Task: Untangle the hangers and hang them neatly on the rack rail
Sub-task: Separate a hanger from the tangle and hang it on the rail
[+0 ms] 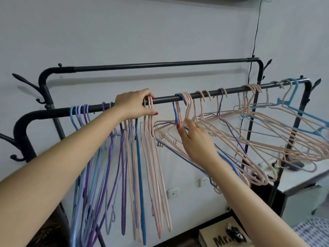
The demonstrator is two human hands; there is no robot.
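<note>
A black rack rail (165, 98) runs across the view. On its left part several purple, blue and pink hangers (124, 166) hang straight down, side by side. My left hand (135, 103) rests on the rail, its fingers curled around the hooks of two pink hangers (150, 106). To the right, a tangled bunch of pink hangers (249, 132) hangs skewed and splayed outwards, with a few blue and purple ones mixed in. My right hand (195, 139) reaches into that bunch and pinches the neck of a blue hanger (176, 114) just below the rail.
A second, higher rail (160, 64) runs behind. Coat hooks (23, 81) stick out of the rack's left end. At the right stands a white table (302, 177). A cardboard box (222, 237) sits below, and a black cable (256, 32) runs down the wall.
</note>
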